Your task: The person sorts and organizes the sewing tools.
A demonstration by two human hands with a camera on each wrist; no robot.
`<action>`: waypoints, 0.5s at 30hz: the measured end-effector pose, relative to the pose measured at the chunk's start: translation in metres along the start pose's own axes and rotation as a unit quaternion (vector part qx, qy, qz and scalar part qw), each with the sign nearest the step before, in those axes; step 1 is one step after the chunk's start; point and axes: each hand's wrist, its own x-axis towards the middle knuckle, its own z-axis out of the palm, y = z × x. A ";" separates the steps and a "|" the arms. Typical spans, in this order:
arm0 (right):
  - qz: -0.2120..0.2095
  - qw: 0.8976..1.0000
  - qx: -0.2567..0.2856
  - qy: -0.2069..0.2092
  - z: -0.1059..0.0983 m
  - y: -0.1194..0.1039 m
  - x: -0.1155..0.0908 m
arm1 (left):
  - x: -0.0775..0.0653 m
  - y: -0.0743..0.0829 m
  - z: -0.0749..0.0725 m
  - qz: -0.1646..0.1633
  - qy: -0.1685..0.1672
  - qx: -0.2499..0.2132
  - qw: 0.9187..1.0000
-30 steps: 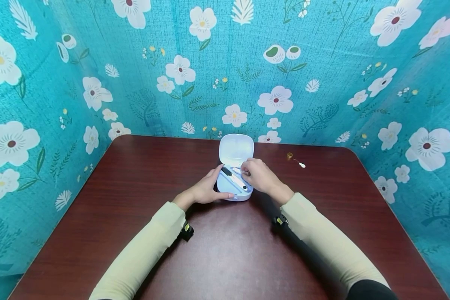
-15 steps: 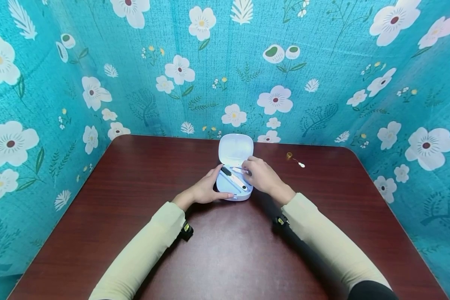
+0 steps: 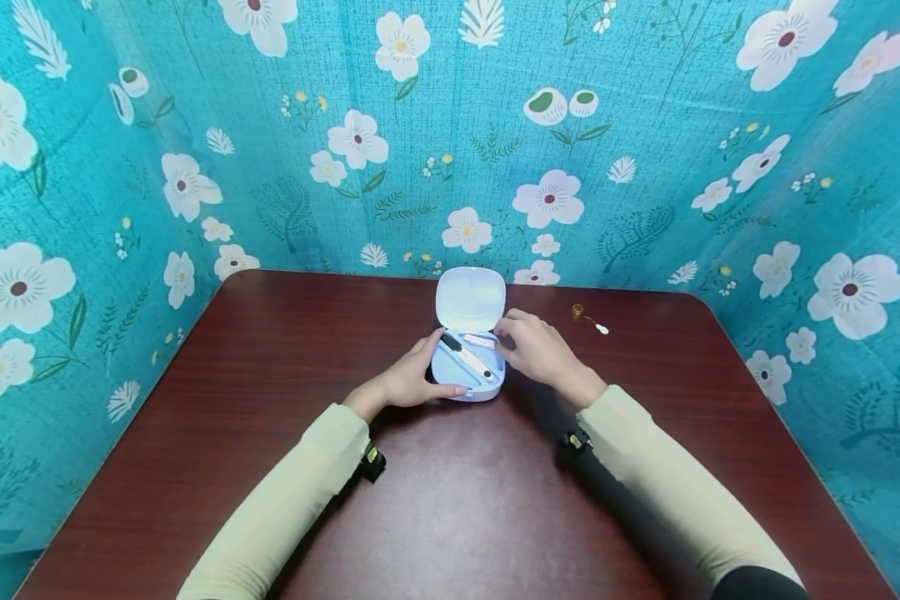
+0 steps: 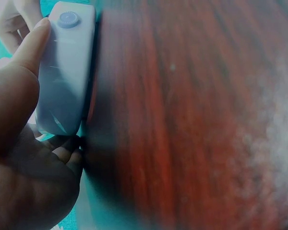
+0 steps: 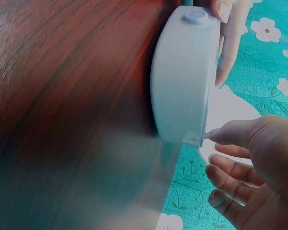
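A pale blue case (image 3: 486,395) stands on the table with its lid (image 3: 470,297) raised. Across its tray lies a slim white stick-shaped tool (image 3: 477,363) with a black end. A short white piece (image 3: 480,341) sits in a slot behind it. My left hand (image 3: 403,382) grips the case from the left, thumb along the front wall beside a round button (image 4: 68,19). At the right rim is my right hand (image 3: 538,348). In the right wrist view, its thumb tip is close to the rim, and the loosely bent fingers hold nothing visible.
Toward the back right of the dark wooden table (image 3: 330,325) lies a small gold ring-like piece (image 3: 577,310), with a thin cord running to a white drop-shaped tag (image 3: 602,329). A turquoise flowered curtain (image 3: 435,167) hangs behind the table and along both sides.
My right hand has drawn back to the right from over the tray to its rim, uncovering the short white piece in the slot. My left hand keeps its grip on the case.
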 end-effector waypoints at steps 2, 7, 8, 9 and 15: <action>0.003 1.000 -0.004 -0.001 -0.003 0.002 -0.001 | 0.000 0.001 0.000 -0.002 0.000 0.000 1.000; 0.013 1.000 -0.012 -0.006 -0.010 0.005 -0.005 | 0.000 0.001 -0.001 -0.002 0.002 0.003 1.000; 0.015 1.000 -0.014 -0.007 -0.011 0.005 -0.006 | 0.000 0.001 -0.001 -0.001 0.002 0.004 1.000; 0.017 1.000 -0.014 -0.008 -0.012 0.006 -0.006 | 0.000 0.001 0.000 -0.001 0.003 0.004 1.000; 0.025 1.000 -0.013 -0.007 -0.019 0.012 -0.010 | -0.001 0.001 0.000 -0.004 0.001 -0.001 1.000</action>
